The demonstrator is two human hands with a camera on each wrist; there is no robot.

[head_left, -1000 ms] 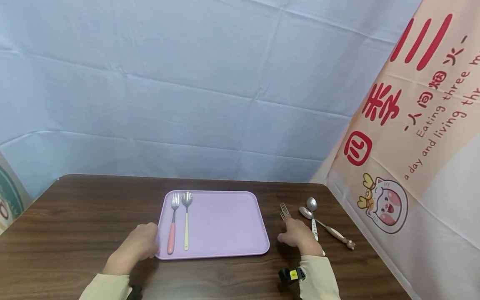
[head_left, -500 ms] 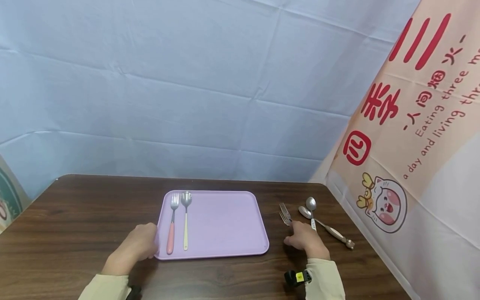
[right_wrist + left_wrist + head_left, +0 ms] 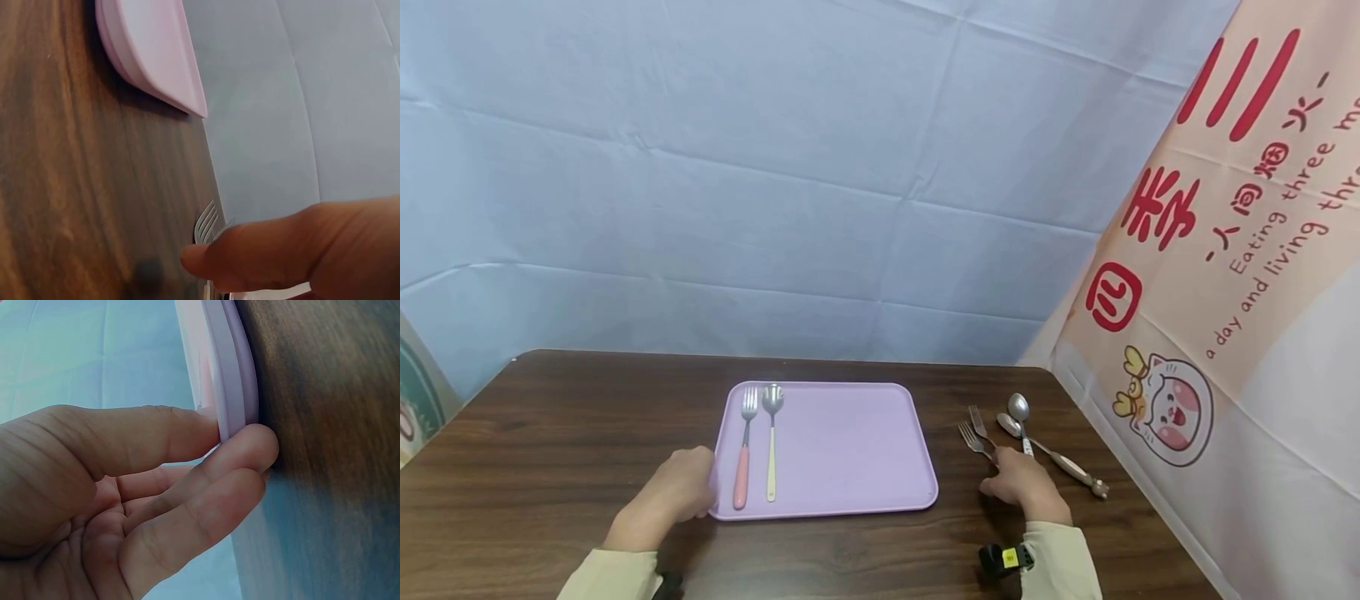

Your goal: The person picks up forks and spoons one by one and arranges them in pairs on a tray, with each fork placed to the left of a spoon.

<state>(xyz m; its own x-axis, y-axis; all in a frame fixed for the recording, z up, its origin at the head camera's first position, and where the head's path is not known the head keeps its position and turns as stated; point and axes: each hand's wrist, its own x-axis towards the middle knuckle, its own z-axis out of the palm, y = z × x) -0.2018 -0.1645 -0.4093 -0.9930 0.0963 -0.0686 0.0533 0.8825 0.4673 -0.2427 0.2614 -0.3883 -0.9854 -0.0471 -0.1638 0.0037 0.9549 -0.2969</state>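
A lilac tray [image 3: 857, 450] lies on the dark wooden table. My left hand [image 3: 679, 487] pinches its left rim, thumb above and fingers beneath, as the left wrist view shows. On the tray lie a pink-handled fork [image 3: 742, 475] and a spoon with a cream handle [image 3: 771, 467]. My right hand [image 3: 1021, 479] is low over the table to the right, at the handles of two forks. One fork [image 3: 977, 422] emerges from under its fingers and moves with it; the other fork [image 3: 972, 439] lies alongside. The handles and most fingertips are hidden by the hand.
Beyond the right hand, one spoon [image 3: 1018, 407] crosses another spoon with a figure-shaped handle end [image 3: 1078, 475]. A pale blue cloth [image 3: 775, 167] hangs behind the table [image 3: 587, 433]. A printed cloth [image 3: 1240, 250] hangs along the right side.
My right hand has shifted right and slightly toward me. The two fork heads, overlapping before, now lie apart, one having slid right. My left hand has stayed at the tray's rim.
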